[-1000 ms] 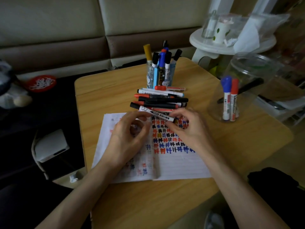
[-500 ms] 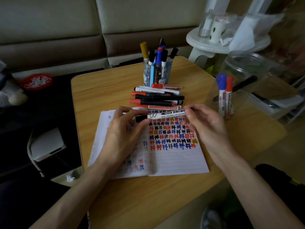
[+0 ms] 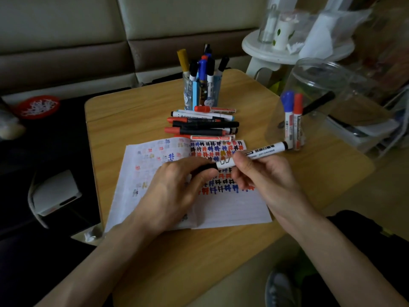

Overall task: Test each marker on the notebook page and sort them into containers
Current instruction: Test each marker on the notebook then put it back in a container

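**Uncapping a marker over the page**

Both hands sit low over the open notebook (image 3: pixel 232 207), knuckles up. The left hand (image 3: pixel 174 187) curls round the black cap (image 3: pixel 204 168). The right hand (image 3: pixel 263 176) pinches the white marker (image 3: pixel 263 151), which slants away rightward. The cap looks seated, so a straight pull apart probably comes next. Beyond the hands lie the marker pile (image 3: pixel 203 125) and the pen cup (image 3: pixel 202 94). The clear jar (image 3: pixel 309 85) stands past the right hand.

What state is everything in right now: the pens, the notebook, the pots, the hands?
notebook: open, right page partly marked.
white marker: cap on, held over the notebook.
left hand: grips the black cap.
right hand: pinches the barrel.
marker pile: capped, lying flat.
pen cup: full of upright markers.
clear jar: holds blue, red and black markers.
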`<action>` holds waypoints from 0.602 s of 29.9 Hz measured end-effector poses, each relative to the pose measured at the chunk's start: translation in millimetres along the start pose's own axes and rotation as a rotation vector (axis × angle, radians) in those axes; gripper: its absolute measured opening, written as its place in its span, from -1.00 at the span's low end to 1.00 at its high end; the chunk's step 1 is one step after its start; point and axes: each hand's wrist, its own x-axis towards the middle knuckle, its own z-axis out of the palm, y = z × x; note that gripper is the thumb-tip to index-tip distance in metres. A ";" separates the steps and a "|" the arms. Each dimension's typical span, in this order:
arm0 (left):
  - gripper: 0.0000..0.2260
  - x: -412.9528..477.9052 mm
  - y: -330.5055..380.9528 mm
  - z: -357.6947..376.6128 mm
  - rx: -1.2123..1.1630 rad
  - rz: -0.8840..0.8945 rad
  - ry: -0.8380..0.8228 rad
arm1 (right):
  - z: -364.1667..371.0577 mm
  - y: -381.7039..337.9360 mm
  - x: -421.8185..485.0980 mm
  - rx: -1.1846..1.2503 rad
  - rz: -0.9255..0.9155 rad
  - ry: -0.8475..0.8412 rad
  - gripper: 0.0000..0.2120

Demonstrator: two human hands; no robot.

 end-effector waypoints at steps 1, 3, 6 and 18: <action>-0.76 0.4 0.6 -0.5 -0.004 -0.002 -0.015 | -0.8 -0.5 -0.8 0.006 -0.008 -0.002 -0.78; -0.78 2.1 1.4 -0.8 -0.028 -0.015 -0.046 | -2.3 -0.7 -1.7 0.007 -0.014 -0.001 -0.82; -0.81 3.9 1.9 -0.2 -0.076 -0.016 -0.093 | -4.3 -0.2 -3.7 -0.002 -0.011 0.003 -0.84; -0.87 3.1 -2.7 -7.5 -0.176 -0.019 -0.161 | -0.5 1.6 -5.0 -0.020 -0.024 -0.004 -0.87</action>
